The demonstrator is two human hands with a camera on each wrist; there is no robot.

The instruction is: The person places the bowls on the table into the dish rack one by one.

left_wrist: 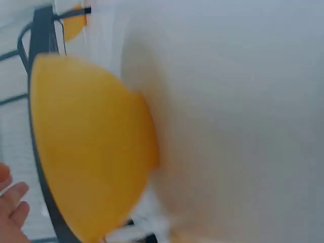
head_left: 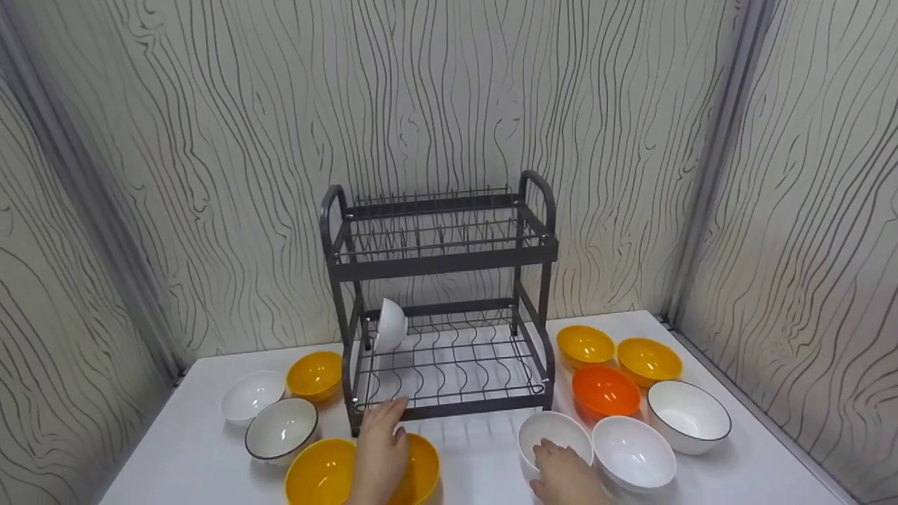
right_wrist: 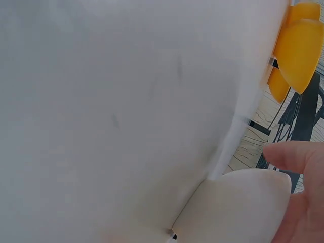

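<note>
My left hand point(head_left: 382, 449) hovers over the two front yellow bowls, its fingers stretched towards the rack's lower front rail. In the left wrist view its loosely bent fingers point(left_wrist: 14, 202) stand apart from a yellow bowl point(left_wrist: 91, 147). The right hand point(head_left: 568, 477) reaches over a white bowl point(head_left: 554, 438), fingertips overlapping its inside. From the right wrist, the thumb point(right_wrist: 286, 154) sits clear of that bowl's rim, with the other fingers partly hidden behind it. On the dark two-tier dish rack point(head_left: 445, 266), one white bowl point(head_left: 391, 326) stands on edge at the lower left.
Left of the rack are a yellow bowl point(head_left: 316, 376), a white bowl point(head_left: 254, 397) and a dark-rimmed white bowl point(head_left: 282, 429). On the right stand an orange bowl point(head_left: 605, 393), several yellow and white bowls, all on the white table point(head_left: 484, 463). Patterned walls enclose it.
</note>
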